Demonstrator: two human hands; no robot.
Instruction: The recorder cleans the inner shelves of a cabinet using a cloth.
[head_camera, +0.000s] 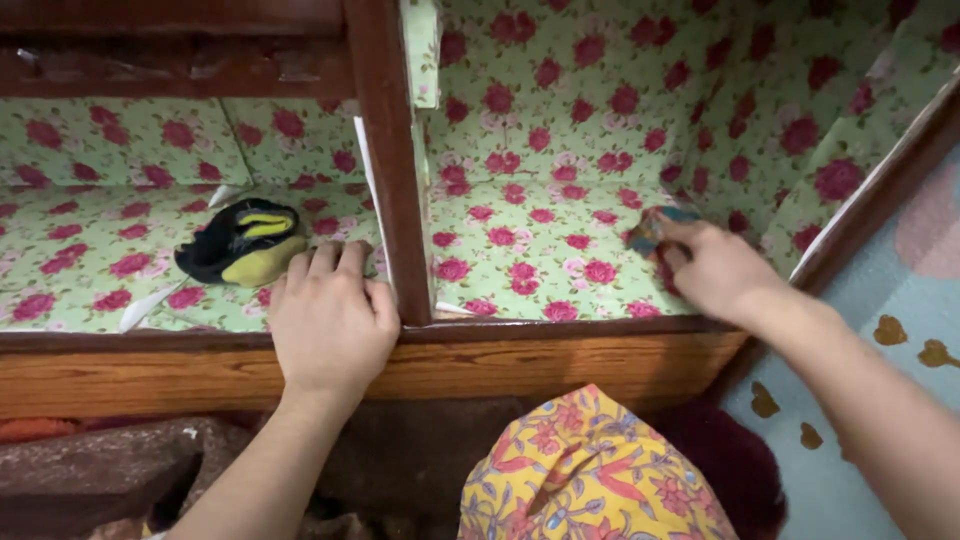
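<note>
Nearest, the left hand (330, 320) rests flat and empty on the wooden shelf's front edge (560, 365) beside the divider (395, 170). Farther in, the right hand (715, 270) presses a small multicoloured cloth (652, 226) onto the floral shelf liner (540, 250), right compartment.

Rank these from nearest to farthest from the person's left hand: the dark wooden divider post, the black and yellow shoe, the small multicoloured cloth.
1. Dark wooden divider post: touching the left hand, right beside it.
2. Black and yellow shoe: left compartment, just beyond the fingers.
3. Small multicoloured cloth: right compartment, under the right hand.
</note>
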